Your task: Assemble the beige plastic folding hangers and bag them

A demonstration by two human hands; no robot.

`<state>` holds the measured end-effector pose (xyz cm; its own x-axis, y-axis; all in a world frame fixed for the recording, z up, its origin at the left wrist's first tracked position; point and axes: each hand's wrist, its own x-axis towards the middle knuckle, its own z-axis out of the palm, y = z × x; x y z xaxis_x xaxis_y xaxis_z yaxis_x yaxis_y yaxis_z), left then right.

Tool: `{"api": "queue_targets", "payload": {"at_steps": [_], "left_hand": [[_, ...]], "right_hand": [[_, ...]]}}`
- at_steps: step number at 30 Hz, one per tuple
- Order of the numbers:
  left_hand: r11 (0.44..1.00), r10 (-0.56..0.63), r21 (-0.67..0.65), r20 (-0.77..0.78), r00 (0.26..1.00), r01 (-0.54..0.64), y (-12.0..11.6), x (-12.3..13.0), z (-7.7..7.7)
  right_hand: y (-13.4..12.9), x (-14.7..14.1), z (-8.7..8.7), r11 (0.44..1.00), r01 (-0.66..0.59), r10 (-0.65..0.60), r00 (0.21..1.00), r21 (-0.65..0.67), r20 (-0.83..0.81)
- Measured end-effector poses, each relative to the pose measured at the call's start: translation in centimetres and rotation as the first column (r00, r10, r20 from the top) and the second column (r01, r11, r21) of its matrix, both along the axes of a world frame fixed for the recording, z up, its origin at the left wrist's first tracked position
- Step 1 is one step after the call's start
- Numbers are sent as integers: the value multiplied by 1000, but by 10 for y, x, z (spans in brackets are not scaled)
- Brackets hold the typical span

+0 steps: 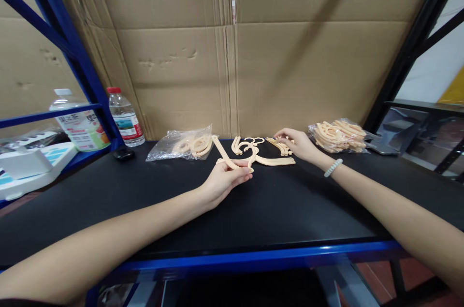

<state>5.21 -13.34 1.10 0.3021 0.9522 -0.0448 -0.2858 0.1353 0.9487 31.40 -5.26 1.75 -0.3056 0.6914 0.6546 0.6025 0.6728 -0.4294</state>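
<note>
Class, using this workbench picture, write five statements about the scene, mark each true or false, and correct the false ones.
1. The left hand holds a beige strip. True.
2. Neither wrist wears anything. False: a bracelet is on the right wrist.
3. The right hand is at some small beige pieces. True.
4. Every bottle cap in view is white. False: one bottle has a red cap.
5. A clear plastic bag lies on the black tabletop, to the left of the left hand. True.
</note>
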Motion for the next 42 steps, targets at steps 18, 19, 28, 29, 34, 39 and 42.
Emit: {"api": "queue_targets", "payload": {"at_steps": [18, 19, 28, 29, 34, 39, 42], "left_hand": [[987, -119, 115, 16, 993, 116, 4, -4, -8], [986, -123, 116, 15, 992, 120, 5, -4, -8], [988, -124, 95, 5, 992, 123, 4, -4, -8], [987, -127, 95, 5, 992, 126, 4, -4, -8], [988, -128, 89, 0, 992, 127, 4, -4, -8], [987, -135, 87, -22, 991, 136, 3, -4, -7], [987, -132, 89, -24, 991, 134, 4, -4, -7]], "right_hand": [[-71, -62, 4, 760, -518, 19, 621, -393, -783], [-71, -62, 2, 755, -518, 8, 621, -403, -783], [-76, -68, 1, 768, -475, 32, 697, -428, -716], [-76, -69, 0, 756, -482, 36, 707, -443, -707], [-73, -69, -9, 644, -562, -9, 672, -518, -740], [-72, -69, -14, 557, -643, -37, 613, -526, -789], [-73, -69, -12, 525, -678, -63, 572, -515, -818]]}}
